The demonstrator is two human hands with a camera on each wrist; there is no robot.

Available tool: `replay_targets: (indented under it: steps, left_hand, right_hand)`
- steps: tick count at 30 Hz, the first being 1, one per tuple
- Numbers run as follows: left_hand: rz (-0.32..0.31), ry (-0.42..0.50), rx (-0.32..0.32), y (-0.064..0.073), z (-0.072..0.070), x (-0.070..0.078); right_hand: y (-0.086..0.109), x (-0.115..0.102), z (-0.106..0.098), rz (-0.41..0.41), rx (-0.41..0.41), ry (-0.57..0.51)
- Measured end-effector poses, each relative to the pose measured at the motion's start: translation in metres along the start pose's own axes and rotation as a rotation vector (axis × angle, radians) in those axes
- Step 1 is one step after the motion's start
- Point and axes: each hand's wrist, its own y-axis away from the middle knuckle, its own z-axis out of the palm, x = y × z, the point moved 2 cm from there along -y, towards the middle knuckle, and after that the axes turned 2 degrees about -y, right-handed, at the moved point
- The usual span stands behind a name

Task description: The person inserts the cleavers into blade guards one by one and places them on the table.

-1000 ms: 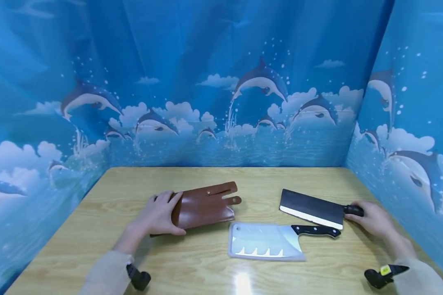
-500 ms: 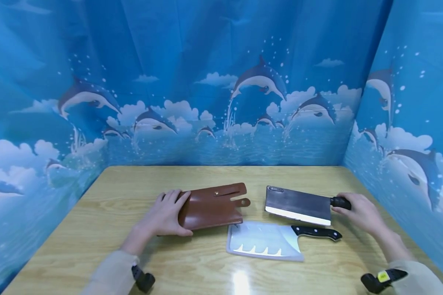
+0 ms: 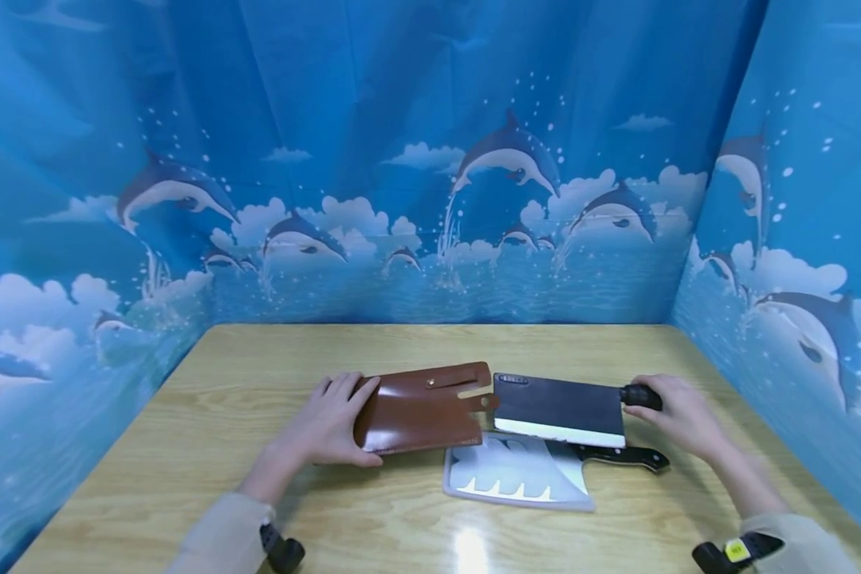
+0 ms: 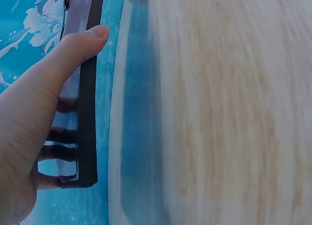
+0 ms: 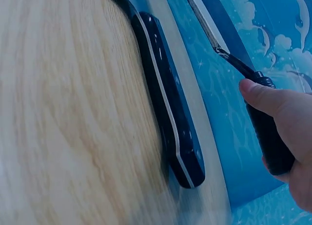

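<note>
My left hand [image 3: 336, 422] grips the closed end of a brown leather knife sheath [image 3: 419, 414], thumb along the near edge; the left wrist view shows the sheath [image 4: 87, 127] edge-on between thumb and fingers. Its snap straps point right. In my right hand [image 3: 678, 410] is the black handle of a dark-bladed cleaver [image 3: 560, 405], its blade's end at the sheath's strap. The right wrist view has my thumb on that cleaver handle [image 5: 268, 132]. A second cleaver [image 3: 516, 474], with a pale blade cover and riveted black handle [image 5: 168, 98], lies on the table, partly hidden below the dark blade.
The light wooden table [image 3: 258, 351] has a blue dolphin-print curtain [image 3: 373, 159] along its back and sides. A camera is strapped to each wrist, the left one [image 3: 283, 550] near the table's front.
My right hand has carried the dark cleaver left, up to the sheath. My left hand has shifted the sheath slightly right. The second cleaver has stayed in place.
</note>
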Motion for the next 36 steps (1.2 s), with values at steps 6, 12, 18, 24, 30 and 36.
replay_targets:
  steps: [6,12,18,24,30,36]
  left_hand:
    - [0.039,-0.01,0.035,-0.001,0.002,0.003]
    - [0.071,-0.033,0.049,0.0,0.005,0.003]
    - [0.099,-0.027,0.06,0.001,0.006,0.001]
    - [0.115,-0.034,0.072,0.001,0.007,0.0]
    - [0.121,-0.061,0.071,-0.002,0.005,0.005]
    - [0.145,-0.08,0.093,-0.007,0.002,0.013]
  right_hand:
    - [-0.003,-0.01,0.001,-0.072,0.062,0.033]
    - [-0.005,-0.015,0.003,-0.101,0.079,0.037]
    - [-0.005,-0.017,0.004,-0.125,0.1,0.037]
    - [-0.005,-0.02,0.004,-0.128,0.103,0.035]
    - [-0.006,-0.023,0.006,-0.126,0.09,0.031]
    - [-0.008,-0.032,0.011,-0.135,0.08,0.05]
